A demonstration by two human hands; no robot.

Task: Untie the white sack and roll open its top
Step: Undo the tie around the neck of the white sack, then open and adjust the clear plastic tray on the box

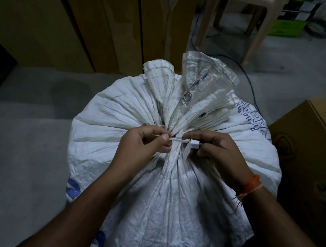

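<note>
You are looking down on a full white sack (168, 197) of woven plastic, standing upright on the floor with faded blue print along its right and lower left sides. Its top is still gathered into tight pleats at a neck near the middle, cinched by a thin white tie (178, 140) with a small square lock. Above the neck the loose mouth fans upward, showing a metal eyelet (187, 96).

Tall cardboard boxes (109, 21) stand across ten to twelve o'clock. A beige plastic chair (235, 18) sits at one, a blue cable (194, 31) trailing beside its leg. At three o'clock, another cardboard carton (316, 157) rests on the grey floor (18, 145).
</note>
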